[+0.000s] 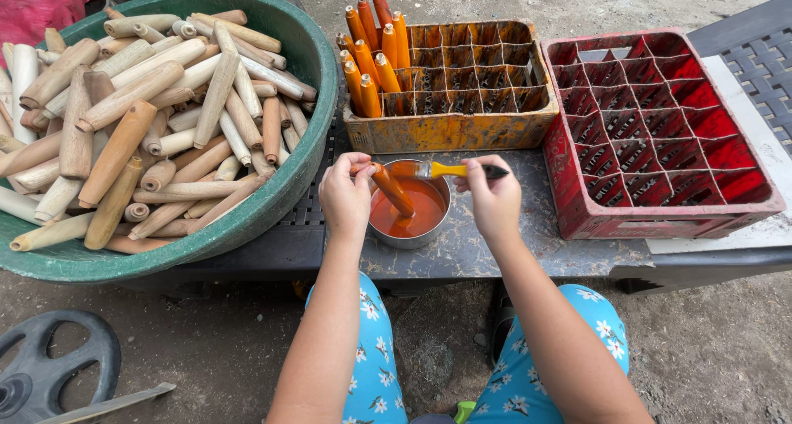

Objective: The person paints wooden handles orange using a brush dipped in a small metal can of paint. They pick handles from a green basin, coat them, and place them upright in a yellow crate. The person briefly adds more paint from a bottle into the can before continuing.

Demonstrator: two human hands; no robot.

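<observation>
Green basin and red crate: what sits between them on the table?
Head view: the orange-stained crate holding painted pegs, and in front the paint bowl.

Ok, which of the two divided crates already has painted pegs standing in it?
The yellow-orange crate beside the green basin: orange pegs stand in its left cells. The red crate holds none.

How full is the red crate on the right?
Empty. Every compartment of the red crate shows bare dividers, while painted orange pegs stand only in the yellow crate beside it.

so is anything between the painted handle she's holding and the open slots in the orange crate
Nothing visible. The wooden handle sits over the paint bowl, and the orange crate lies just behind it, with only the brush in the right hand crossing between.
</observation>
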